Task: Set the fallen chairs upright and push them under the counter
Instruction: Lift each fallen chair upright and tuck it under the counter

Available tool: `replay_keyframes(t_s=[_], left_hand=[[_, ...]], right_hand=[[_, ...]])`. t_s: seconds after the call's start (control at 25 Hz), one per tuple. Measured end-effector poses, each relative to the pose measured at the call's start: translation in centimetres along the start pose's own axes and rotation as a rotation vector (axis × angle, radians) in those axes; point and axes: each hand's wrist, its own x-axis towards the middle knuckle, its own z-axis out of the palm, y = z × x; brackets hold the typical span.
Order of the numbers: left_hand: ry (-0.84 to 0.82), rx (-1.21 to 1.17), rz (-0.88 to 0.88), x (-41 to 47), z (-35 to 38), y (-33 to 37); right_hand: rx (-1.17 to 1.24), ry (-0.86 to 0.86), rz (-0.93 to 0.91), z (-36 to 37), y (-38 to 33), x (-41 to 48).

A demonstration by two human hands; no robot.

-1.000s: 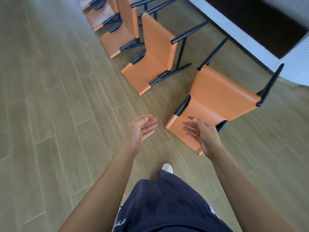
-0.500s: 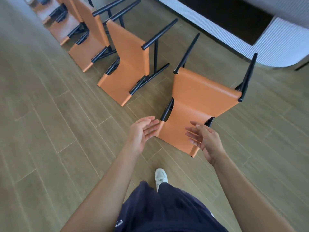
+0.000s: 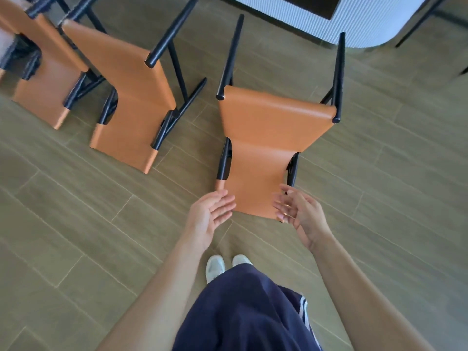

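Left hand [image 3: 210, 216] and right hand [image 3: 301, 216] both loose, fingers straight, holding nothing. Between them is the backrest end of the nearest fallen chair [image 3: 266, 138]; contact unclear. Its legs point away toward the counter [image 3: 354, 24]. More fallen chairs [image 3: 131, 97] further left.

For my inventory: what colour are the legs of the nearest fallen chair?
The legs are black, clearest in the head view.

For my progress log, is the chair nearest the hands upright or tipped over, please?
Tipped over: the nearest chair lies on its back on the floor, black legs pointing toward the counter.
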Motion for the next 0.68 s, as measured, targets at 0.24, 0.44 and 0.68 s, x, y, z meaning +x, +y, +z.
replay_keyframes(t_s=[0.24,0.44,0.68], left_hand=[[0.002,-0.081,-0.048,9.5,-2.9,-4.1],[0.012,-0.104,-0.079,19.7,-5.7,-10.9],[-0.072,0.017,-0.035,33.2,-8.2,-18.2]], right_hand=[[0.163,0.07,0.059,0.3,6.0,7.9],[0.216,0.101,0.114,-0.4,13.7,17.3],[0.267,0.08,0.108,-1.7,24.1,30.3]])
